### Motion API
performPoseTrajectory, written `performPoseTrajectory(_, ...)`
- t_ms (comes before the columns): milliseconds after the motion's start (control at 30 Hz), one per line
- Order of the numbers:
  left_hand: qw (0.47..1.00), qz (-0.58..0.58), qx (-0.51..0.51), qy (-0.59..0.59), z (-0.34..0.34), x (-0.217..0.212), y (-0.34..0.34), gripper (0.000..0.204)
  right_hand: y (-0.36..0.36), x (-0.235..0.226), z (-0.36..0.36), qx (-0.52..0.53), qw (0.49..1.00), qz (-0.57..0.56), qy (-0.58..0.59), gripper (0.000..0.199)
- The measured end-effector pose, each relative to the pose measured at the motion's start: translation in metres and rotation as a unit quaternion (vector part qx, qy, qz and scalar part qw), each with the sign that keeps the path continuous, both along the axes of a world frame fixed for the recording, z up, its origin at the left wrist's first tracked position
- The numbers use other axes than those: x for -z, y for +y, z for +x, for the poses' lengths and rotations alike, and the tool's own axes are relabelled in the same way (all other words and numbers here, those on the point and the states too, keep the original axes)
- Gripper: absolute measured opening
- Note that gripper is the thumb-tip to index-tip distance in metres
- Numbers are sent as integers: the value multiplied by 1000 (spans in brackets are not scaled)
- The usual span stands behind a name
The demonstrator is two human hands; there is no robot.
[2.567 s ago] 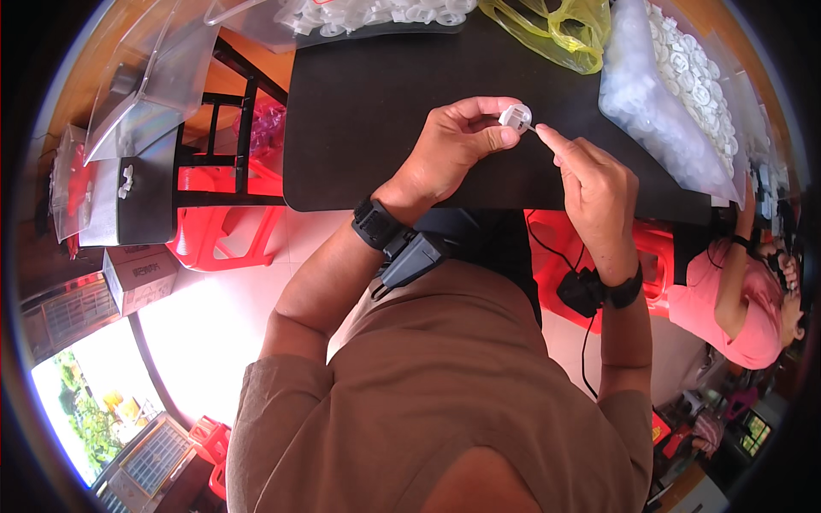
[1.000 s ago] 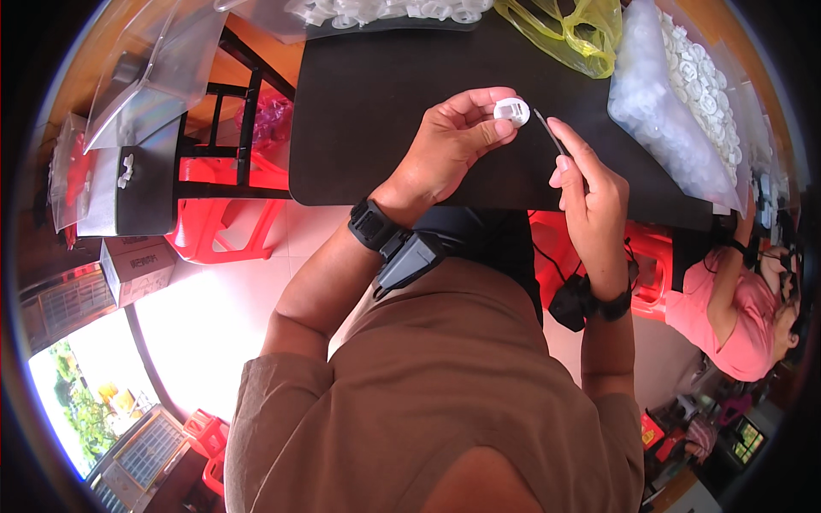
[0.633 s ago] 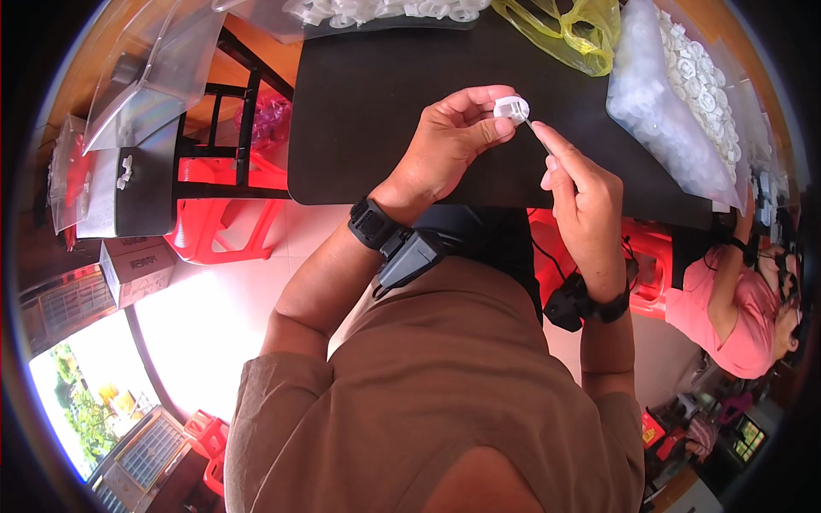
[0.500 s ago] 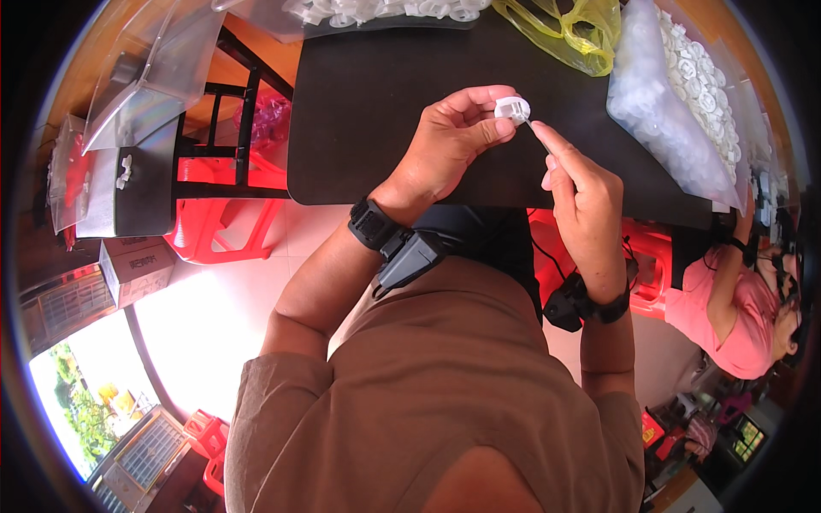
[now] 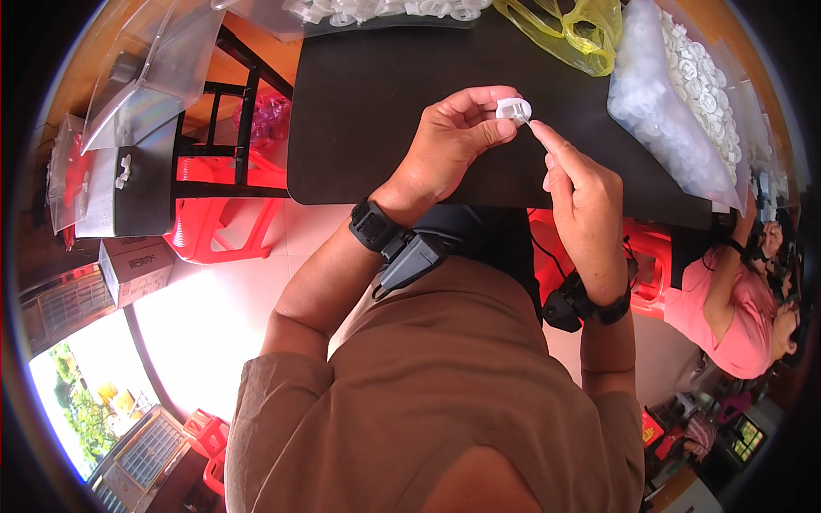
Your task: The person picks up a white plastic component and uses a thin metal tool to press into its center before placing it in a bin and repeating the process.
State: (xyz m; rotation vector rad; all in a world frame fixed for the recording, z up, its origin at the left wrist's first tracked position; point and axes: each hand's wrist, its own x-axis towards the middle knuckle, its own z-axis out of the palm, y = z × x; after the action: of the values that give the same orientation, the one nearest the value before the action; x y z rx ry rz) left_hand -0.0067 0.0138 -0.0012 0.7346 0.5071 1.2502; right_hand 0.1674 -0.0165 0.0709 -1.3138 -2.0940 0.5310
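A small round white plastic piece (image 5: 514, 109) is pinched between the thumb and fingers of my left hand (image 5: 440, 154), above the black table (image 5: 376, 94). My right hand (image 5: 586, 197) is closed, its index finger stretched along a thin tool (image 5: 528, 122). The tip of this tool reaches the lower right edge of the white piece. Most of the tool is hidden in my right palm, so its exact kind does not show.
Beyond my right hand, a clear bag (image 5: 663, 111) of white plastic parts lies on the table. A yellow plastic bag (image 5: 569, 38) and a heap of white parts (image 5: 376, 8) lie along the far side. Red stools (image 5: 227, 227) stand below. A person in pink (image 5: 727, 316) works at the right.
My hands keep nearly the same place, with the white piece tilted very slightly. At the right, the other person's hand has moved.
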Motion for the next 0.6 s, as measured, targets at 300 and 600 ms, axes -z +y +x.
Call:
performPoseTrajectory(300, 1000, 5, 1, -2, 0, 1, 0, 31, -1, -4, -1, -4, 1000, 4, -20, 39)
performPoseTrajectory(600, 1000, 6, -3, 9, 0, 0, -1, 30, -2, -6, -3, 0, 999, 25, -45, 37)
